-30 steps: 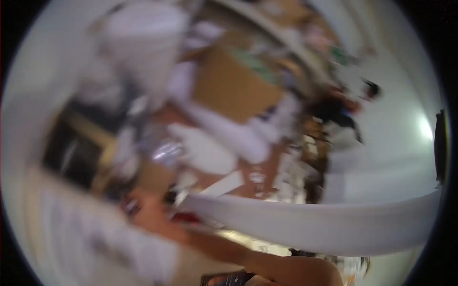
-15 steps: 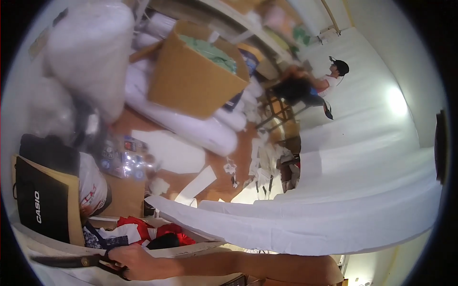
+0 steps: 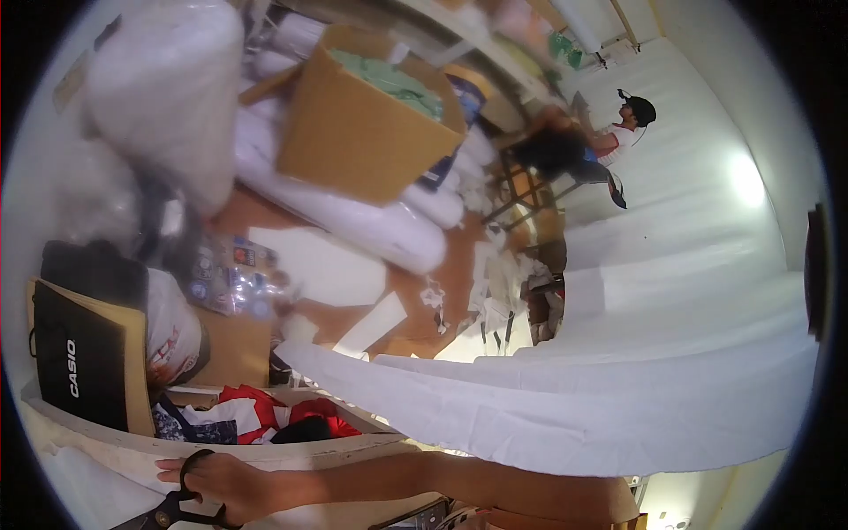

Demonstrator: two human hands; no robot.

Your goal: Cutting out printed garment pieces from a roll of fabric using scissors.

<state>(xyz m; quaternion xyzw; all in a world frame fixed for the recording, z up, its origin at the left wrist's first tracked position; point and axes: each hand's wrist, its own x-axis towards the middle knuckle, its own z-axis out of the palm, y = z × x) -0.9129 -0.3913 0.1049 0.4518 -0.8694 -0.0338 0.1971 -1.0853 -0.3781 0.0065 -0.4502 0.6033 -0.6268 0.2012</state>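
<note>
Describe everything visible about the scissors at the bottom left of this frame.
The scissors are black-handled, lying low at the bottom-left edge of the head view. One round finger loop stands up above the hand, whose fingers pass through it; a second loop shows below, near the frame's rim. The handles look like dark plastic. The blades run off toward the lower left and are mostly cut off by the picture edge, so whether they are open or closed cannot be told. Nothing but the hand visibly touches them.
</note>
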